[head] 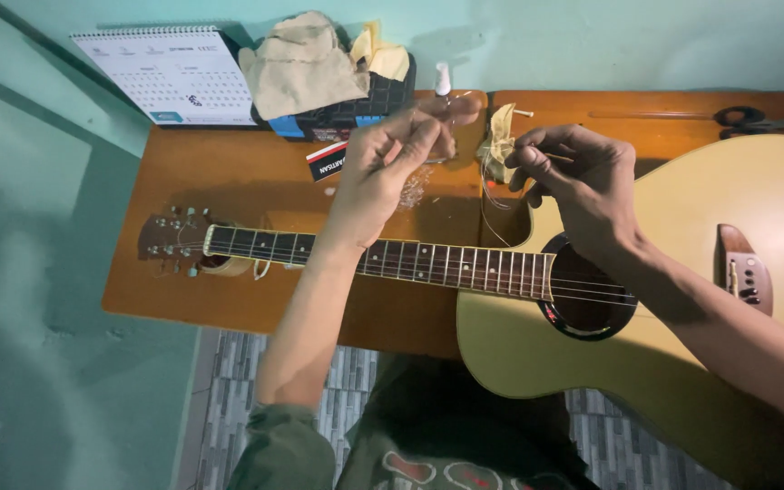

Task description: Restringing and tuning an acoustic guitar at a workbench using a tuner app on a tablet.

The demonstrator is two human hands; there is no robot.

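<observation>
A pale yellow acoustic guitar (519,349) lies flat on a brown wooden table (220,181), with its headstock (170,240) to the left. My left hand (392,168) hovers above the neck (428,263), its fingertips pinched together on what looks like the end of a thin wire. My right hand (583,181) is above the sound hole (583,295). It pinches a loose coiled guitar string (499,195) that hangs in loops, next to a crumpled yellowish scrap (501,136).
At the back of the table stand a spiral desk calendar (170,73) and a black box (356,113) with beige cloths on it. Nearby are a small white bottle (443,80) and a small card (326,161). Black scissors (755,116) lie at the back right. Tiled floor (229,381) shows below.
</observation>
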